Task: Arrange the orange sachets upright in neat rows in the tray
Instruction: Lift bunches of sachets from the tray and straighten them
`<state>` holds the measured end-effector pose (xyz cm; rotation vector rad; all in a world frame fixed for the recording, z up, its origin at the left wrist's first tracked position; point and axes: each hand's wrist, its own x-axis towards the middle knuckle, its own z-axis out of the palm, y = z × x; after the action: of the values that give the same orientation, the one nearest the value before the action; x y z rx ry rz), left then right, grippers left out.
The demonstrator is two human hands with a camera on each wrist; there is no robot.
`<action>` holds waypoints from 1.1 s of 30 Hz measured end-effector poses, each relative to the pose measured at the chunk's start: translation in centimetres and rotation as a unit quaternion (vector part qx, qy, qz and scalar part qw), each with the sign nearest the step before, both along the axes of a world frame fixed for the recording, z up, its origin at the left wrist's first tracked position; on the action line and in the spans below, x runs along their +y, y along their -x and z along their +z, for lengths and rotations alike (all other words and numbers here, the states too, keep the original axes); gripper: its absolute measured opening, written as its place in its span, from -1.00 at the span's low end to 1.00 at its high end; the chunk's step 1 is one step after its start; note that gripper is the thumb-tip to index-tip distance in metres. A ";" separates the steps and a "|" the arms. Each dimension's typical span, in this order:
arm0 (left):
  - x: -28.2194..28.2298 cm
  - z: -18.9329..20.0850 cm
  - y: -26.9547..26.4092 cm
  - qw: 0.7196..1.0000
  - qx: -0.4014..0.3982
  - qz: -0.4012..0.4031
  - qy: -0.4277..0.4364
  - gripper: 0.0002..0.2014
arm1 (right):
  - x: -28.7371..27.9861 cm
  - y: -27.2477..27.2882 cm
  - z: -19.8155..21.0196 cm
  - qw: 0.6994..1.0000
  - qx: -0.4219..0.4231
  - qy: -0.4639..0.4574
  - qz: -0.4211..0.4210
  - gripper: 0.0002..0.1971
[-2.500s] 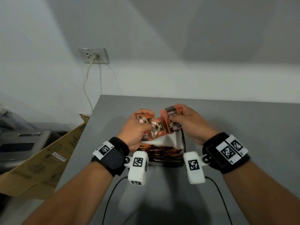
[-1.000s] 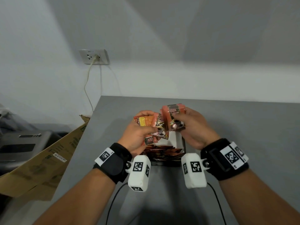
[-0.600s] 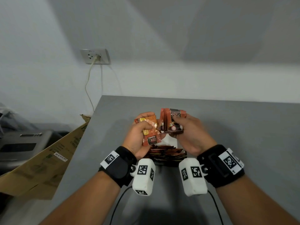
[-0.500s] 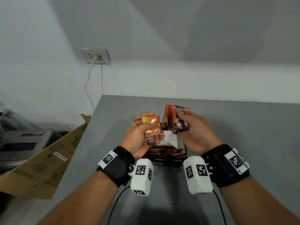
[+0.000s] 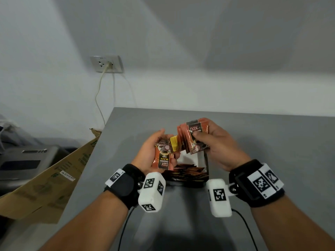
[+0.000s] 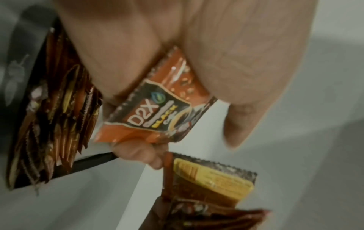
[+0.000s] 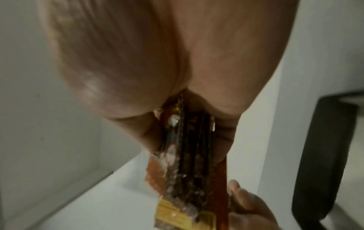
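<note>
currently sorting: right hand point(image 5: 220, 142) pinches a squared stack of sachets point(image 5: 194, 136), left hand point(image 5: 152, 151) grips loose sachets point(image 5: 164, 157), both above the tray point(image 5: 205, 160). next: square them up and stand them behind the near row.

Both hands raised, fingers curled in grip.

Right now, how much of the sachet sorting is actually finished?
Partly done. One row of sachets already stands on edge in the near part of the tray; its far part shows bare white. In hand: the right hand holds a squared-up stack, the left hand a few loose sachets. Left to do: setting both lots in the tray.
</note>
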<state>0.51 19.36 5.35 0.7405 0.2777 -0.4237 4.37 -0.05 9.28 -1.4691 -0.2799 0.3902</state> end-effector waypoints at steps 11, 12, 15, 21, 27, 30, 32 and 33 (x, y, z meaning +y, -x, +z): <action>0.0 -0.5 0.7 0.993 -0.003 -0.114 0.031 -0.43 | -0.1 0.2 -0.5 0.995 -0.039 0.012 0.089 -0.87; 0.0 -0.6 0.8 0.993 0.002 -0.113 0.026 -0.41 | -0.1 0.3 -0.5 0.995 -0.038 0.009 0.096 -0.88; 0.0 -0.6 0.8 0.997 0.002 -0.079 0.017 -0.48 | 0.0 0.3 -0.5 0.993 -0.039 0.027 0.109 -0.88; 0.3 -0.2 -0.3 0.982 -0.029 0.113 -0.150 -0.49 | -0.3 -0.3 -0.7 0.982 0.111 -0.138 -0.057 -0.78; -2.0 0.9 -0.9 0.934 -0.098 0.164 -0.302 -0.50 | 2.1 0.4 -1.3 0.982 0.162 -0.042 -0.091 -0.76; -2.1 1.0 -0.6 0.950 -0.095 0.149 -0.257 -0.52 | 2.5 0.4 -1.0 0.986 0.133 0.012 -0.099 -0.78; -1.4 0.8 -0.3 0.975 -0.069 0.126 -0.170 -0.51 | 1.9 0.2 -1.0 0.985 0.140 0.001 -0.106 -0.80; -1.0 0.7 -0.1 0.984 -0.051 0.115 -0.129 -0.49 | 1.5 0.1 -1.1 0.982 0.151 -0.015 -0.108 -0.80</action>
<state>0.62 18.33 6.09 0.9688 0.3216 -0.1294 4.29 1.44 8.23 -1.3720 0.1158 0.4229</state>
